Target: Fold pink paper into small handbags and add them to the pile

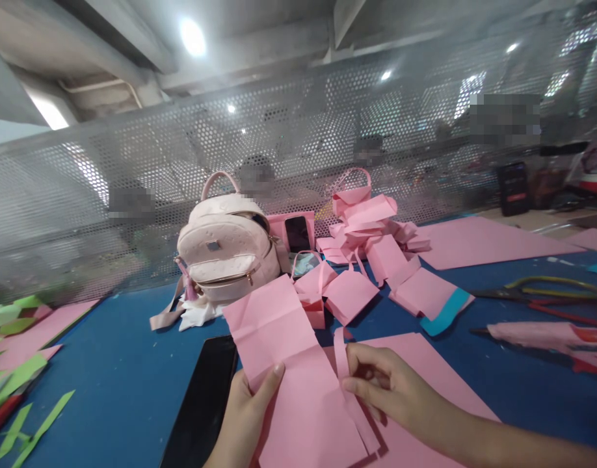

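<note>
My left hand [247, 406] is closed on a creased pink paper sheet [298, 370], its thumb pressed on top near the left edge. The sheet tilts up from the table, with fold lines running across it. At its right edge, my right hand [384, 380] pinches a narrow pink paper strip [341, 357] that curls at the top. Where the strip's lower end goes is hard to tell against the sheet. Beneath lies a larger pink sheet [437, 377]. A black phone-like slab [201, 396] lies flat beside my left hand.
A pale pink backpack [230, 244] and a phone [297, 233] stand by the perforated metal screen [181, 156]. Small pink paper bags [350, 296] pile up behind the sheet. Scissors [547, 289] and a pink glue gun [537, 335] lie right, green paper strips [45, 429] left.
</note>
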The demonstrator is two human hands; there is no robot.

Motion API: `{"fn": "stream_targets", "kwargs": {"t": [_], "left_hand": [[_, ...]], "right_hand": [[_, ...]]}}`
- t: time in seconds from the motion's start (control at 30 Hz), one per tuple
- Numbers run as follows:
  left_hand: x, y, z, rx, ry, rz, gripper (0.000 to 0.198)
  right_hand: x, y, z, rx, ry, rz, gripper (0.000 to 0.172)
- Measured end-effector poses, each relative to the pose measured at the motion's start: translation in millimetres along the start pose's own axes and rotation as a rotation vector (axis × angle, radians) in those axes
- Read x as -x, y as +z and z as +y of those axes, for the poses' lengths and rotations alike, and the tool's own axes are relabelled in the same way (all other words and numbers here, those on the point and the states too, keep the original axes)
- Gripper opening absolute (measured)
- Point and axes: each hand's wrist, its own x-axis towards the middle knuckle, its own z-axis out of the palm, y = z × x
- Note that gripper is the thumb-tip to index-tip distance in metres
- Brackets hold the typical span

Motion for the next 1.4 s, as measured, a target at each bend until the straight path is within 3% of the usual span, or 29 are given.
{"fn": "stream_targets", "kwargs": {"t": [0.33, 0.53, 0.7, 0.87, 1.13, 1.4], "left_hand": [[-0.3, 2.0, 0.7, 0.027, -0.004, 0.011, 0.050], [-2.1, -0.5, -5.4, -0.031, 0.060, 0.013, 0.052], [-0.8, -0.5, -8.2, -0.146, 0.122, 0.071, 0.057], [0.5, 3.5, -10.9, -0.222, 0.205, 0.108, 0.062], [1.0, 3.5, -5.3, -0.295, 0.287, 0.219, 0.060], [5.1, 3.4, -6.8, -0.234, 0.276, 0.197, 0.059]], "right_hand": [[-1.5, 1.3, -1.8, -0.012, 0.072, -0.045, 0.028], [-1.0, 0.2, -7.2, -0.002, 0.050, -0.044, 0.028], [-0.8, 0.7, -6.8, -0.015, 0.116, -0.009, 0.029], [-0.6, 1.4, -6.4, 0.024, 0.084, -0.068, 0.023], [0.0, 2.8, -18.4, 0.188, 0.016, -0.059, 0.027], [-2.0, 2.6, -20.4, 0.069, 0.073, 0.017, 0.039]]}}
